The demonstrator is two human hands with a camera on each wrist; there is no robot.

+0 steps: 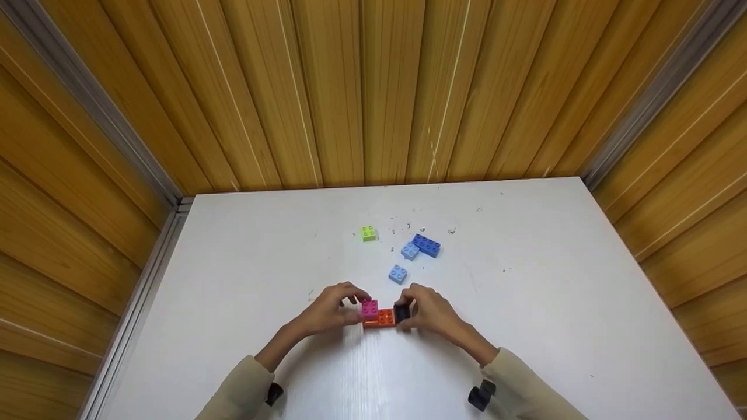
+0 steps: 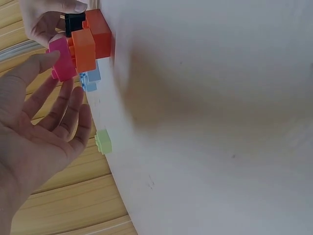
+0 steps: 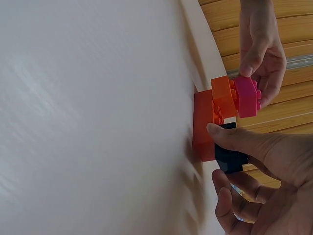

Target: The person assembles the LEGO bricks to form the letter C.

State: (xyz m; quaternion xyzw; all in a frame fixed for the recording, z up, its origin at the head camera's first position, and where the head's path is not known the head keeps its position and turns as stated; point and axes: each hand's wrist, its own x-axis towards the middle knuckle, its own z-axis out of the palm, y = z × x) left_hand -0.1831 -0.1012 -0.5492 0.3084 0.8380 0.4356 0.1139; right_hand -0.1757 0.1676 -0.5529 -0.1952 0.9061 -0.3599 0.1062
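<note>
My left hand (image 1: 328, 310) pinches a pink 2x2 toy brick (image 1: 369, 308) between thumb and fingers. The pink brick sits over a small orange brick (image 2: 84, 50), slightly tilted, with orange studs showing between them in the right wrist view. Below these, a longer red-orange brick (image 3: 201, 117) lies on the table, the orange brick standing at its left end. At its right end is a black brick (image 3: 229, 155), which the thumb and fingers of my right hand (image 1: 430, 312) grip. Bare studs of the long brick show between the two upper bricks.
Beyond the hands lie a light blue brick (image 1: 398, 274), a second light blue brick (image 1: 410, 251) against a dark blue long brick (image 1: 426, 245), and a lime green brick (image 1: 368, 233). Wood-patterned walls (image 1: 385, 93) border the white table (image 1: 245, 245).
</note>
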